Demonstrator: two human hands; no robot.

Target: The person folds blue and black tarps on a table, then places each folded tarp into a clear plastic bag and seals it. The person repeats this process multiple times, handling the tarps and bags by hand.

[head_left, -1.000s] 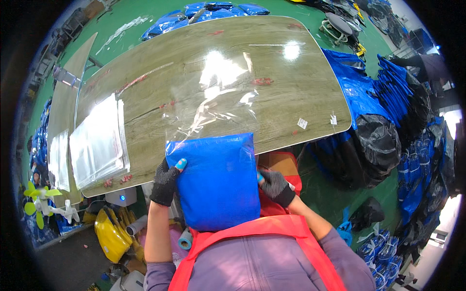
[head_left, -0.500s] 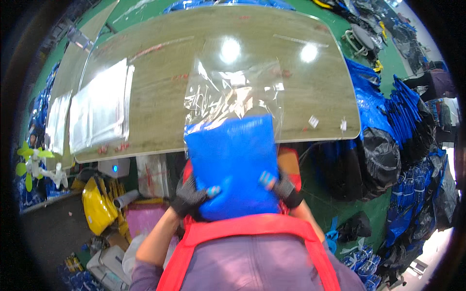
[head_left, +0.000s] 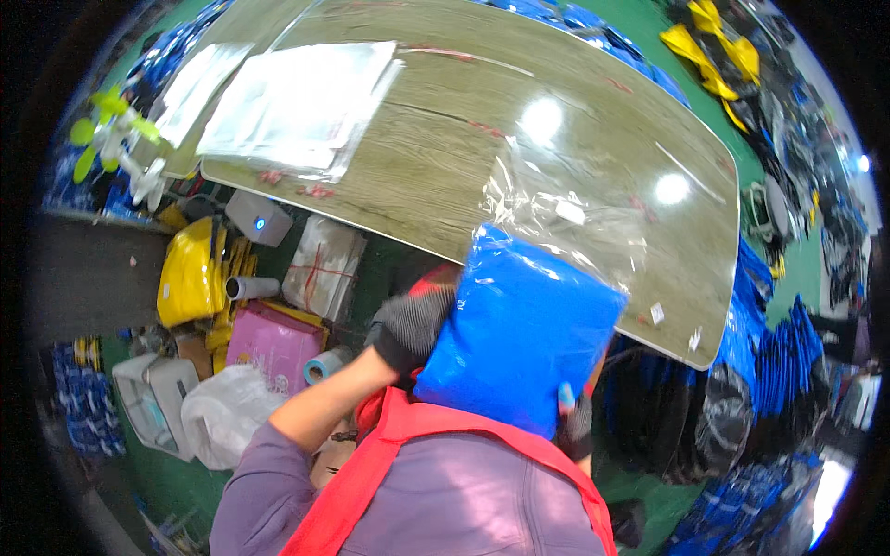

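Head: left hand (head_left: 414, 322) flanks blue packet (head_left: 528, 334), right hand (head_left: 578, 430) grips lower.

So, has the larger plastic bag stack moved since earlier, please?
No, the larger plastic bag stack keeps its place beside the red marks on the wood-grain tabletop.

Close head-worn fisheye view, downward over the table (head_left: 436, 171)

Tilted blue packet (head_left: 527, 329), clear-bagged
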